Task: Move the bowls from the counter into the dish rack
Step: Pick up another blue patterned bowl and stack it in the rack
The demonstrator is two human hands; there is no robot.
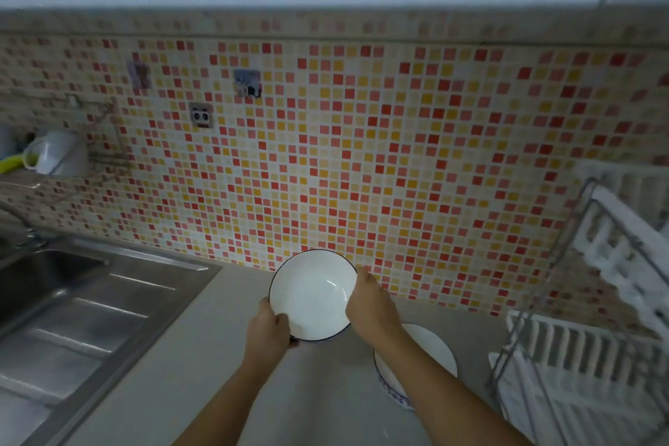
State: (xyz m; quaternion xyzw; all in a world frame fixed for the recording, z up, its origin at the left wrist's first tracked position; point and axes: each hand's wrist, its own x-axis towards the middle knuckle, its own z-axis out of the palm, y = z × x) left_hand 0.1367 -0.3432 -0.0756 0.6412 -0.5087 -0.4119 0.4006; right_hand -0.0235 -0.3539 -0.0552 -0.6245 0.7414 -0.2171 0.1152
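Observation:
I hold a white bowl with a thin dark rim [312,291] tilted up above the counter, its inside facing me. My left hand [269,326] grips its lower left rim, thumb inside. My right hand [373,304] grips its right rim. Below my right forearm a second white bowl with a blue pattern on its outside [430,355] sits on the grey counter [202,373], partly hidden by the arm. The white two-tier dish rack with a metal frame [586,348] stands at the right edge; no bowl shows in it.
A steel sink with a ribbed drainboard [68,308] fills the left side. A mosaic-tiled wall [362,156] rises right behind the counter. A wall shelf at the left carries a white cup [59,152] and a green item.

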